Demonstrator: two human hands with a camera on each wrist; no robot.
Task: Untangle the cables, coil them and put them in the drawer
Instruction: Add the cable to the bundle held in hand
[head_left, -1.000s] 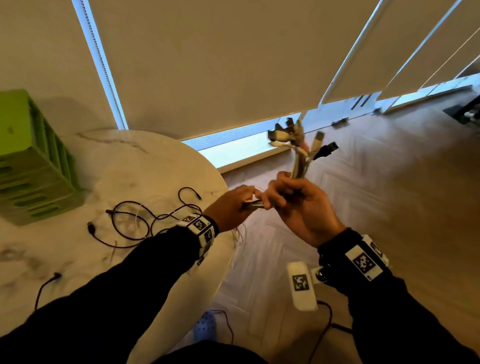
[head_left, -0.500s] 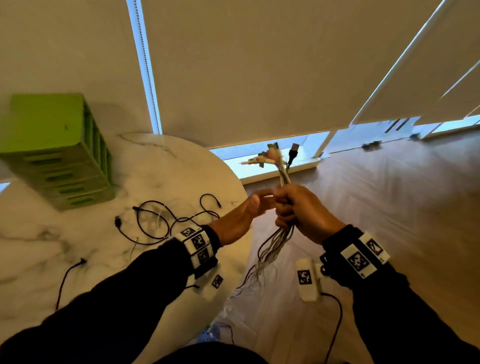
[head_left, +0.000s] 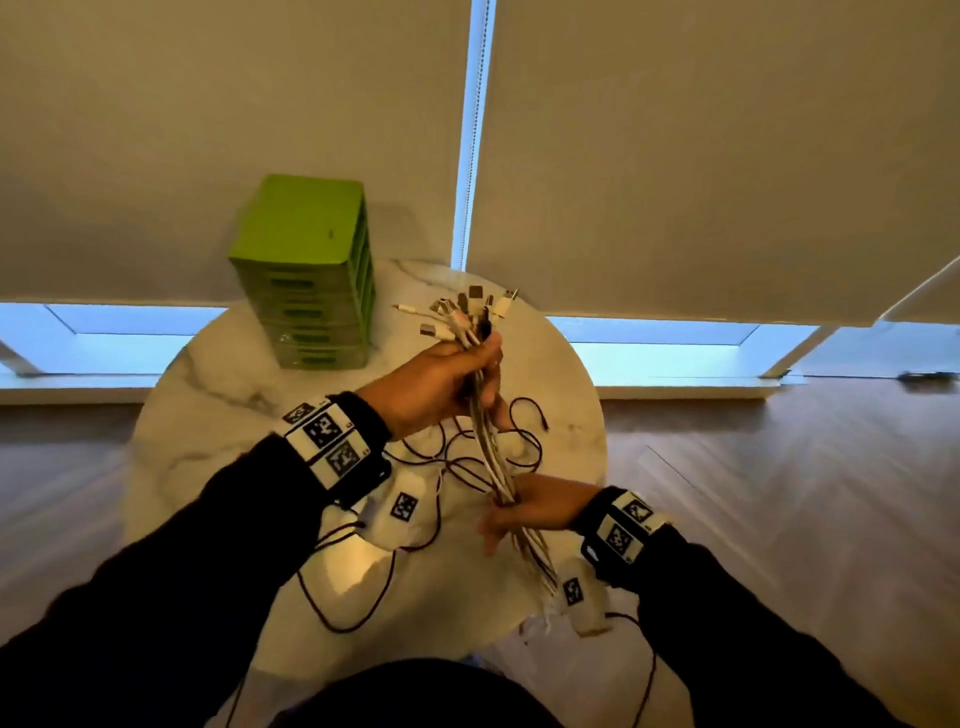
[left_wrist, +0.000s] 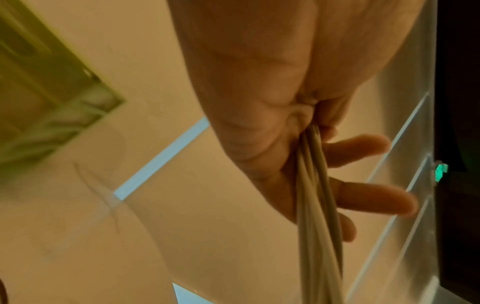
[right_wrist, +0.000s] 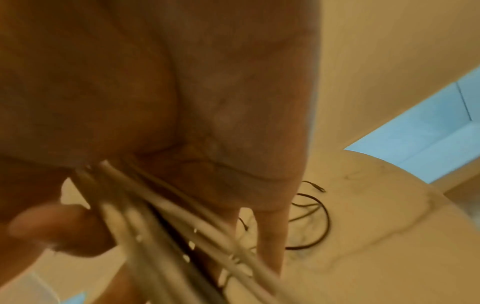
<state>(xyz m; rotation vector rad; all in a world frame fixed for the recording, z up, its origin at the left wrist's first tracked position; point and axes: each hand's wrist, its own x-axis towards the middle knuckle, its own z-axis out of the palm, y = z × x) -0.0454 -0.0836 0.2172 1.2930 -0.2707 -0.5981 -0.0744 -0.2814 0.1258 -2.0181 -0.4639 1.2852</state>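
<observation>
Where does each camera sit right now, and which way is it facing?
Head: worn on the head, looking down at the round marble table, green drawer unit, both hands, sleeves and wrist markers.
Left wrist: under the left hand, looking along its fingers, which grip the cable bundle.
Right wrist: under the right hand, looking past its palm at the black cable on the table.
Shared: all three show the bundle; head and left wrist show the drawer unit.

A bright green drawer unit (head_left: 306, 270) is seen on a white table (head_left: 218, 395) veined in grey. Pale cream cables (head_left: 485, 441) are bundled; a dark thin cable (head_left: 519, 441) is looped beneath.
</observation>
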